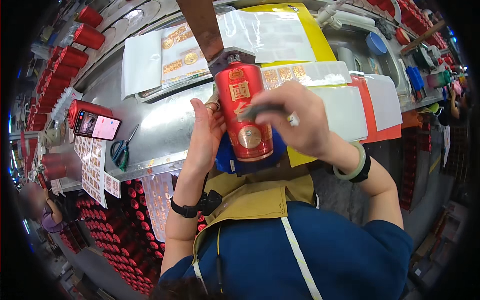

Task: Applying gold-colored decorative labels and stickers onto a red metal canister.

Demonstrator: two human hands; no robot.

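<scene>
A red bottle (250,112) with gold characters and a round gold emblem lies tilted in front of me, its neck in a dark notched metal bracket (232,56). Along its left side my left hand (206,131) is cupped, thumb sticking up and fingertips partly hidden by the bottle. My right hand (300,120), smeared by motion, grips a dark flat strip-like tool (266,108) over the middle of the bottle's front. What the tool is made of does not show. Blue material (224,159) sits under the bottle's lower end.
Gold sticker sheets (285,74) and white backing paper (337,110) cover the metal bench. To the left lie green-handled scissors (120,154), a lit phone (96,125) against a red bottle, and more sheets. Many red bottles (117,245) stand below left. A sink (362,50) is at the right.
</scene>
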